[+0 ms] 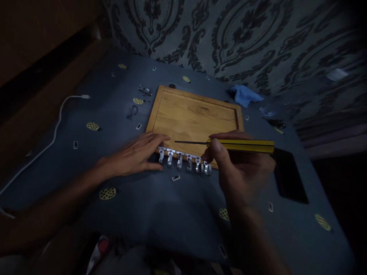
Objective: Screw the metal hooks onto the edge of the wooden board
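A wooden board with a raised rim (197, 114) lies on the table. Several metal hooks (179, 160) are lined up along its near edge. At the near left corner of the board rests my left hand (140, 152), fingers apart beside the leftmost hook. My right hand (241, 164) is closed around the yellow handle of a screwdriver (246, 146), whose thin shaft points left above the board's near part. The fingertips of that hand are near the rightmost hooks; whether they touch them is unclear.
Loose metal pieces (132, 111) lie left of the board on the blue patterned tablecloth (172, 206). A white cable (59, 122) runs down the left. A blue cloth (245, 94) sits at the back right, and a black flat object (290, 175) lies at the right.
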Available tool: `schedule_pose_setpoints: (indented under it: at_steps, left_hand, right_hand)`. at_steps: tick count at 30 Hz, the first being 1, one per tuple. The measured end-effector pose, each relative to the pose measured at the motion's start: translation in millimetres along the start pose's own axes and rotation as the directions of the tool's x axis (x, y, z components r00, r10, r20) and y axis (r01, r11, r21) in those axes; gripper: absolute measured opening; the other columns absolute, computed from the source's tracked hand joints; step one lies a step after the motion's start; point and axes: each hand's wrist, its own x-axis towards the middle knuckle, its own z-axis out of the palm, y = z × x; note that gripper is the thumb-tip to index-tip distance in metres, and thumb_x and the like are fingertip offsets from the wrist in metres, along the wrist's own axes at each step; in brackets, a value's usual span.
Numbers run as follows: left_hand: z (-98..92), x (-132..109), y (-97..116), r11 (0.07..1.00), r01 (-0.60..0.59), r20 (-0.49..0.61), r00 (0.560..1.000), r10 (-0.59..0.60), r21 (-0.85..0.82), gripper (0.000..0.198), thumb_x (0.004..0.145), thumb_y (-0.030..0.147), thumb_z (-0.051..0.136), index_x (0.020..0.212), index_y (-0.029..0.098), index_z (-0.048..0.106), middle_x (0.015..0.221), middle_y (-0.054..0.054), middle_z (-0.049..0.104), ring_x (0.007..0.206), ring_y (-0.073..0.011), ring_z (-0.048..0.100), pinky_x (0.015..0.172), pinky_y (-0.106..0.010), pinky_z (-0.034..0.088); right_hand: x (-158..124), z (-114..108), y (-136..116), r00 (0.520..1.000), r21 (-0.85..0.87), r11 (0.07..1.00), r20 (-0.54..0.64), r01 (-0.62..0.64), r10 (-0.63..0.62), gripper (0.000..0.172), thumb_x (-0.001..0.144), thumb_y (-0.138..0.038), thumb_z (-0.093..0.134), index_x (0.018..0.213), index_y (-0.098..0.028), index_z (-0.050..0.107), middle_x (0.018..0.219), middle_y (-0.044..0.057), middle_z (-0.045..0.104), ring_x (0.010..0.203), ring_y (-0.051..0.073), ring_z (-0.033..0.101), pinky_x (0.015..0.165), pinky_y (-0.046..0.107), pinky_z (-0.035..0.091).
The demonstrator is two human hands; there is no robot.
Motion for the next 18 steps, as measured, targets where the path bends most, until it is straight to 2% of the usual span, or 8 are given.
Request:
schedule_pose_setpoints:
  at_steps: [3,6,9,12,15,18]
  left_hand:
    - [-5.4,0.7,0.1,0.998,0.019,-0.016,1.000,-0.020,-0.054,0.064,0.093,0.049,0.074,0.145,0.026,0.045,0.133,-0.011,0.064,0.126,-0.0296,0.061,0.105,-0.046,0.052]
    - [-13.2,2.0,-0.7,0.992,0.044,-0.098,0.994,-0.056,-0.118,0.052,0.098,0.049,0.066,0.140,0.025,0.048,0.123,-0.009,0.067,0.112,-0.0250,0.067,0.093,-0.038,0.056]
    - [-21.0,3.3,-3.7,0.986,0.105,-0.244,0.960,-0.135,-0.132,0.038,0.101,0.045,0.058,0.131,0.023,0.055,0.112,-0.007,0.071,0.101,-0.0223,0.069,0.081,-0.032,0.055]
    - [-25.4,4.3,-8.6,0.978,0.174,-0.350,0.914,-0.203,-0.113,0.033,0.100,0.042,0.055,0.124,0.021,0.060,0.105,-0.006,0.073,0.097,-0.0217,0.071,0.074,-0.029,0.052]
    - [-24.4,5.1,-14.0,0.972,0.213,-0.382,0.894,-0.235,-0.100,0.032,0.098,0.041,0.056,0.120,0.020,0.063,0.103,-0.006,0.074,0.093,-0.0217,0.071,0.072,-0.029,0.051]
    - [-19.9,6.0,-19.0,0.973,0.218,-0.367,0.901,-0.233,-0.082,0.032,0.096,0.040,0.058,0.119,0.020,0.065,0.102,-0.005,0.075,0.090,-0.0223,0.071,0.075,-0.032,0.053]
  right_hand:
    - [-3.7,-4.0,12.9,0.996,0.032,0.996,-0.035,-0.082,0.083,0.012,0.089,-0.036,0.079,0.089,-0.025,0.073,0.079,-0.001,0.068,0.054,0.013,0.064,0.051,0.029,0.056]
    - [-7.9,-8.0,23.2,0.991,0.058,0.992,-0.061,-0.114,0.117,0.018,0.086,-0.039,0.083,0.087,-0.023,0.074,0.075,-0.001,0.068,0.053,0.012,0.064,0.051,0.027,0.056]
    - [-11.8,-11.5,28.1,0.981,0.062,0.984,-0.091,-0.167,0.172,0.024,0.083,-0.044,0.084,0.088,-0.022,0.075,0.070,-0.002,0.068,0.052,0.013,0.065,0.049,0.026,0.054]
    - [-13.6,-13.5,30.3,0.963,0.067,0.973,-0.143,-0.222,0.230,0.033,0.080,-0.051,0.085,0.090,-0.022,0.074,0.063,-0.004,0.066,0.053,0.014,0.065,0.052,0.028,0.055]
    - [-13.1,-15.1,33.0,0.944,0.094,0.963,-0.196,-0.251,0.265,0.039,0.076,-0.054,0.087,0.093,-0.022,0.074,0.061,-0.004,0.066,0.052,0.015,0.064,0.054,0.030,0.055]
    - [-11.7,-17.9,36.2,0.935,0.112,0.957,-0.212,-0.267,0.286,0.039,0.075,-0.053,0.087,0.096,-0.023,0.074,0.060,-0.004,0.066,0.050,0.015,0.063,0.053,0.030,0.055]
